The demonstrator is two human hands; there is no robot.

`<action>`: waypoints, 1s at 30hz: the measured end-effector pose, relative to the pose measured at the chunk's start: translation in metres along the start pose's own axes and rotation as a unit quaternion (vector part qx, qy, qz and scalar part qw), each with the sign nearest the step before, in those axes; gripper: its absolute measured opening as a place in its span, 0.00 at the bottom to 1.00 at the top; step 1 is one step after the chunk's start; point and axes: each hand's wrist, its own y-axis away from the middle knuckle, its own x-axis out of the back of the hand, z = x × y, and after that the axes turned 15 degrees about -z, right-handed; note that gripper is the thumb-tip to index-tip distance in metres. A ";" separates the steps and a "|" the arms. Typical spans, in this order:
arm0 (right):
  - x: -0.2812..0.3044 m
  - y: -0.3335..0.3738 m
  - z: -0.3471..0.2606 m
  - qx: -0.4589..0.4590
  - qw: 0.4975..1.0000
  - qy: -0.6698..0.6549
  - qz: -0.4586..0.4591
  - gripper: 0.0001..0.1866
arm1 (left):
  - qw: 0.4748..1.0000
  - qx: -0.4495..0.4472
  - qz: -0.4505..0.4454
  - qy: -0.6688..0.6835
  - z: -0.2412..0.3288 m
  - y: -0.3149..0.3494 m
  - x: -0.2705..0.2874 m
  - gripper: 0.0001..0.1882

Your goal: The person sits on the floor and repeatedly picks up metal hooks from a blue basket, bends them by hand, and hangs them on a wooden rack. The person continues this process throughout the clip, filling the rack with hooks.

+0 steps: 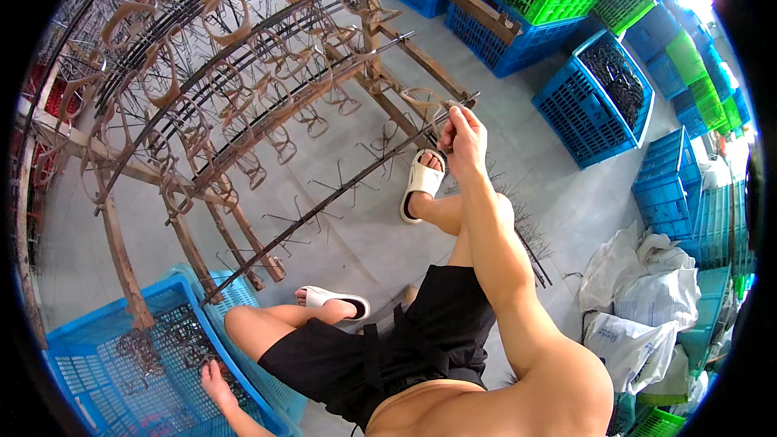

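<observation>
Our right hand [464,142] pinches a frame [424,103], 2 o'clock. Left hand [217,387] at the crate [97,318], 7ish, can't tell its grip.

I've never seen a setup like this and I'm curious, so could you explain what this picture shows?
There's no machine here: a person works with two bare hands. A head-worn fisheye camera looks down, bending straight edges. The right hand has its fingers at the end of a thin dark rod with wire hooks, beside a tan eyeglass-shaped frame; which it grips is unclear. The left hand reaches into a blue basket with dark frames inside. More tan frames hang on a wooden rack. Crates stand on the grey floor.
</observation>
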 end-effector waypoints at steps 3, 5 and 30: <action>0.007 -0.003 -0.001 -0.026 1.000 -0.005 -0.002 0.05 | 0.984 -0.006 -0.014 -0.176 -0.005 0.001 0.008 0.12; 0.013 -0.005 0.000 -0.026 1.000 -0.003 -0.002 0.05 | 0.992 0.020 0.048 -0.118 -0.007 0.001 0.003 0.11; -0.004 0.003 0.018 0.049 0.941 0.333 -0.039 0.10 | 0.966 -0.104 0.198 -0.132 0.010 0.019 0.015 0.20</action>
